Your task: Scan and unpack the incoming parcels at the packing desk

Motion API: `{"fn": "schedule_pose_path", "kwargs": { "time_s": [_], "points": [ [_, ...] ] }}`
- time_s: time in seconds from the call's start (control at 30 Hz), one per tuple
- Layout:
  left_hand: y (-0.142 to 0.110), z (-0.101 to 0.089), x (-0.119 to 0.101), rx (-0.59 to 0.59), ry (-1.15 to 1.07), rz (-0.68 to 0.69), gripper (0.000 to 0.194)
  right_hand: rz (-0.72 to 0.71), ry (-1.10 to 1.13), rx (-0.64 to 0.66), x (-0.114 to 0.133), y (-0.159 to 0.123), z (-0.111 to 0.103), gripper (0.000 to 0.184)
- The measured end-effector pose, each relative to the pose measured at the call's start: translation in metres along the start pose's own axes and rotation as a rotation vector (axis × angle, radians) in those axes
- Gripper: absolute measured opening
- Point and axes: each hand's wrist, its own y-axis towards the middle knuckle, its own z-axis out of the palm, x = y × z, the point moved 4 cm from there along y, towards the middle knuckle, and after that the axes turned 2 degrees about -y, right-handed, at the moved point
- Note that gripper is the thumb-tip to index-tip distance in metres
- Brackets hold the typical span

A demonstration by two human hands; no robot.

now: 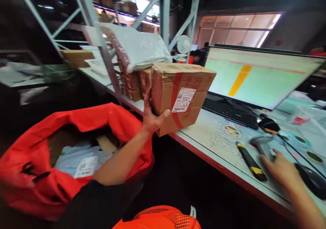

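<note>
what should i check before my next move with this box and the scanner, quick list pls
1. Left hand on the cardboard box: ok, thumb on the front, fingers along the side.
2. Shipping label exposed: ok, uncovered on the front face.
3. Right hand on the barcode scanner: ok, at its handle.
4. Box supported by the desk: cannot tell; it's tilted and juts past the edge.
5. Utility knife out of the way: not ok, lying right beside the scanner.
6. Monitor lit: ok, though its text is too blurred to read.
</note>
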Motion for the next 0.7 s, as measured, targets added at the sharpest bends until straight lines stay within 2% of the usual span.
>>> {"fn": "schedule_pose_path", "kwargs": {
  "time_s": [0.1, 0.17, 0.27, 0.33, 0.4, 0.47, 0.53, 0.6, 0.7],
  "points": [
    [-0.015, 0.068, 0.028, 0.076, -0.112, -0.023, 0.112, 0.135, -0.073, 0.106, 0.033, 0.001, -0.006, 0.072],
    [-0.032, 0.106, 0.043, 0.114, -0.153, -0.064, 0.113, 0.169, -0.088, 0.108, 0.057, 0.006, -0.016, 0.062],
    [-0.057, 0.139, 0.060, 0.133, -0.177, -0.141, 0.114, 0.202, 0.002, 0.102, 0.072, -0.003, -0.042, 0.056],
    [-0.067, 0.147, 0.067, 0.119, -0.182, -0.179, 0.115, 0.147, 0.180, 0.165, 0.074, -0.023, -0.064, 0.055],
    [-0.070, 0.149, 0.071, 0.123, -0.179, -0.195, 0.116, -0.006, 0.394, 0.235, 0.078, -0.052, -0.088, 0.053],
    [-0.071, 0.148, 0.072, 0.152, -0.172, -0.196, 0.117, -0.176, 0.535, 0.251, 0.085, -0.080, -0.112, 0.049],
    [-0.073, 0.147, 0.072, 0.171, -0.174, -0.205, 0.116, -0.286, 0.602, 0.242, 0.093, -0.101, -0.128, 0.042],
    [-0.076, 0.145, 0.073, 0.169, -0.169, -0.227, 0.115, -0.341, 0.639, 0.267, 0.103, -0.110, -0.135, 0.037],
    [-0.084, 0.141, 0.074, 0.190, -0.126, -0.267, 0.117, -0.366, 0.652, 0.304, 0.116, -0.108, -0.133, 0.037]
  ]
}}
